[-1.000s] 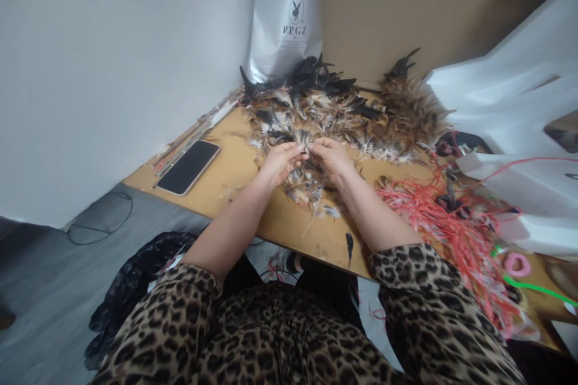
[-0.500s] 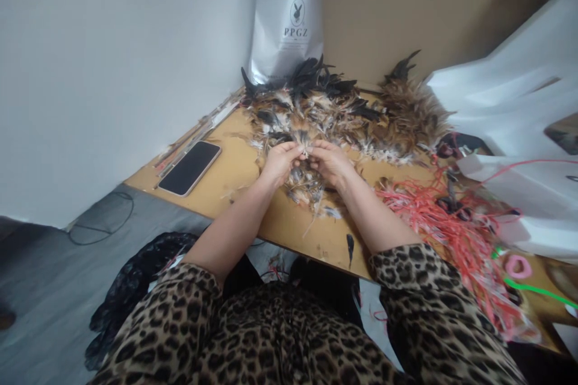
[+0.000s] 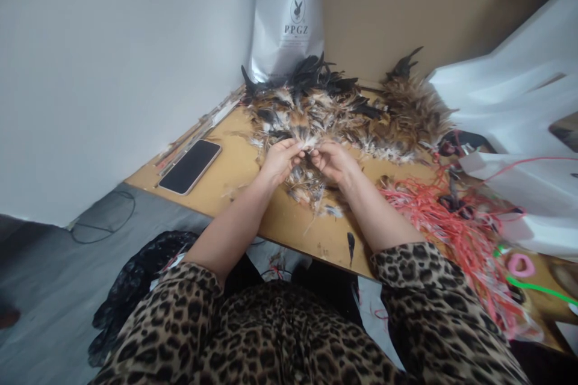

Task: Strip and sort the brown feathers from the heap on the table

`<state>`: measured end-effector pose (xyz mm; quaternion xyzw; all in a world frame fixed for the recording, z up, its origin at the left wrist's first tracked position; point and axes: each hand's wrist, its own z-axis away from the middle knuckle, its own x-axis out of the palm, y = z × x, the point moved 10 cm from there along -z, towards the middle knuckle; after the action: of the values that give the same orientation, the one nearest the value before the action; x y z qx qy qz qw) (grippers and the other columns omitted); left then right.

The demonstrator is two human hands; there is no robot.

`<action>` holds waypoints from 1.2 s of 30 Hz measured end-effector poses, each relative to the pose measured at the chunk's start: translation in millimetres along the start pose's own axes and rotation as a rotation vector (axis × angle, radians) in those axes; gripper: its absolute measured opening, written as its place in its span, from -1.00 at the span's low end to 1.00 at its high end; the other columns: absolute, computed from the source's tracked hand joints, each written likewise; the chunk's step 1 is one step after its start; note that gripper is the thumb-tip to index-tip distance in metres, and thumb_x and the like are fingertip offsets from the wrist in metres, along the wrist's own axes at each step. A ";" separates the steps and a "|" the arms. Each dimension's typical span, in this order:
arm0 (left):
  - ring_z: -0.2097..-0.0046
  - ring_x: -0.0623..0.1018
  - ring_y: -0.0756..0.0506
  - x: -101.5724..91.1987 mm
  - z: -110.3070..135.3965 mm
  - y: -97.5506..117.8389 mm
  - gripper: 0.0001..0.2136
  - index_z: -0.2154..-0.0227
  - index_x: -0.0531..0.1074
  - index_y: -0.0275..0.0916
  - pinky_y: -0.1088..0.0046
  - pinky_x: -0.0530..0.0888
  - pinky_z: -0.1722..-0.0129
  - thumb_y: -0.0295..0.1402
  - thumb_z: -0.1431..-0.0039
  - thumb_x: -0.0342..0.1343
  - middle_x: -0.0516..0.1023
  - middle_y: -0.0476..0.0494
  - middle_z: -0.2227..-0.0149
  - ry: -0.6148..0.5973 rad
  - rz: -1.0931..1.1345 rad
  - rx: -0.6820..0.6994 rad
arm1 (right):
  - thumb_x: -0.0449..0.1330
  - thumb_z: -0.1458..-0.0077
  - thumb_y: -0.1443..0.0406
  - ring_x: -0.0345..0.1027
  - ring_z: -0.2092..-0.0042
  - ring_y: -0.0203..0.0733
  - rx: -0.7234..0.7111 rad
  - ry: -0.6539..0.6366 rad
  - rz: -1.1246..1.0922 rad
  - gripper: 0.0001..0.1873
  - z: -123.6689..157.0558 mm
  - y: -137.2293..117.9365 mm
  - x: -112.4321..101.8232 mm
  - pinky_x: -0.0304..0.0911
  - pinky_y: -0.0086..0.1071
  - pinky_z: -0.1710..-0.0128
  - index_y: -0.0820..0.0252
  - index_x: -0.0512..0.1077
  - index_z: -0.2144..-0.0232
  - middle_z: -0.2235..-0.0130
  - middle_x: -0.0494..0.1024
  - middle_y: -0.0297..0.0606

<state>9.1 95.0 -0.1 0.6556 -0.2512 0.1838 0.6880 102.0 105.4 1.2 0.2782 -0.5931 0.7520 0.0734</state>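
My left hand (image 3: 283,160) pinches the base of a small feather bunch (image 3: 298,126), brown and black with pale fluff at its lower end. Close on its right, my right hand (image 3: 333,161) has its fingertips closed on the pale fluff of the same bunch. Behind both hands spreads a large pile of feathers (image 3: 325,105), brown, white and black. Short feather scraps (image 3: 307,187) lie on the table between my wrists. The exact grip of the fingertips is too small to make out.
On the wooden table (image 3: 289,228) a phone (image 3: 190,166) lies at left. Pink-red strings (image 3: 447,228) heap at right, near a pink ring (image 3: 521,265) and a green strip (image 3: 542,291). A silver-white bag (image 3: 289,18) stands at the back. A black feather (image 3: 351,246) lies near the front edge.
My right hand has shifted slightly to the right, away from my left fingertips, and more pale fluff shows between the hands. The left hand stays nearly in place.
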 end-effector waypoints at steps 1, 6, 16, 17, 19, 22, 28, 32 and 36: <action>0.56 0.35 0.19 0.4 0.3 -1.3 -0.90 0.54 0.36 -0.37 0.71 0.20 0.61 -0.50 0.09 0.20 0.45 -0.03 0.52 -0.004 0.005 -0.012 | 0.22 0.23 0.44 0.23 0.57 -0.50 0.001 -0.024 -0.001 -0.84 1.2 -1.2 2.6 0.23 -0.64 0.57 0.24 0.30 0.52 0.58 0.41 -0.41; 0.55 0.36 0.19 1.5 0.1 -7.6 -0.89 0.53 0.36 -0.37 0.73 0.22 0.60 -0.50 0.10 0.21 0.45 -0.04 0.51 -0.032 0.041 -0.063 | 0.29 0.19 0.31 0.22 0.53 -0.48 0.009 -0.132 0.029 -0.81 8.7 -5.3 14.7 0.26 -0.60 0.51 0.23 0.35 0.48 0.52 0.42 -0.39; 0.56 0.35 0.19 8.0 3.1 -12.3 -0.90 0.54 0.37 -0.37 0.73 0.21 0.62 -0.52 0.11 0.21 0.43 -0.02 0.54 -0.093 0.062 -0.137 | 0.37 0.34 0.32 0.14 0.57 -0.52 -0.032 -0.091 0.080 -0.65 4.8 -1.5 8.6 0.14 -0.59 0.55 0.20 0.28 0.49 0.57 0.37 -0.49; 0.56 0.35 0.19 8.6 3.5 -12.3 -0.90 0.54 0.38 -0.37 0.73 0.21 0.63 -0.52 0.12 0.22 0.43 -0.02 0.54 -0.096 0.059 -0.137 | 0.38 0.35 0.32 0.13 0.58 -0.52 -0.033 -0.083 0.082 -0.64 4.8 -1.6 8.2 0.12 -0.59 0.56 0.20 0.28 0.49 0.58 0.36 -0.50; 0.56 0.36 0.18 10.1 3.8 -12.3 -0.89 0.53 0.39 -0.37 0.72 0.21 0.63 -0.51 0.13 0.23 0.44 -0.02 0.55 -0.116 0.047 -0.129 | 0.38 0.36 0.31 0.10 0.59 -0.52 -0.037 -0.077 0.092 -0.64 5.3 -2.2 8.5 0.09 -0.58 0.58 0.19 0.27 0.50 0.60 0.35 -0.51; 0.54 0.41 0.17 10.4 2.9 -12.6 -0.89 0.51 0.41 -0.37 0.71 0.24 0.60 -0.49 0.13 0.23 0.48 -0.05 0.51 -0.141 0.016 -0.108 | 0.38 0.36 0.28 0.07 0.61 -0.51 -0.059 -0.075 0.137 -0.65 5.9 -5.5 8.7 0.01 -0.58 0.62 0.20 0.27 0.54 0.61 0.35 -0.49; 0.44 0.52 0.08 3.1 0.4 -14.4 -0.88 0.45 0.43 -0.36 0.69 0.31 0.58 -0.43 0.07 0.21 0.56 -0.15 0.39 -0.089 -0.041 -0.099 | 0.36 0.35 0.23 0.04 0.62 -0.50 -0.161 -0.019 0.212 -0.70 4.9 -17.7 0.8 -0.06 -0.55 0.66 0.23 0.32 0.60 0.62 0.36 -0.42; 0.44 0.53 0.06 3.0 0.8 -13.0 -0.86 0.45 0.44 -0.36 0.69 0.33 0.58 -0.41 0.09 0.22 0.56 -0.18 0.38 -0.077 -0.100 -0.071 | 0.34 0.31 0.21 0.04 0.65 -0.48 -0.206 0.040 0.297 -0.73 5.0 -21.3 -4.2 -0.05 -0.53 0.66 0.23 0.35 0.60 0.68 0.32 -0.44; 0.46 0.52 0.07 1.1 0.1 -12.3 -0.85 0.47 0.44 -0.36 0.68 0.35 0.55 -0.39 0.11 0.23 0.56 -0.18 0.40 -0.050 -0.166 -0.045 | 0.32 0.29 0.22 0.05 0.65 -0.48 -0.265 0.102 0.355 -0.77 6.9 -26.3 -6.8 -0.05 -0.52 0.65 0.24 0.38 0.59 0.67 0.35 -0.42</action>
<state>17.1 93.9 -9.4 0.6629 -0.2171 0.1042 0.7089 121.5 108.0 21.1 0.1192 -0.7217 0.6818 0.0056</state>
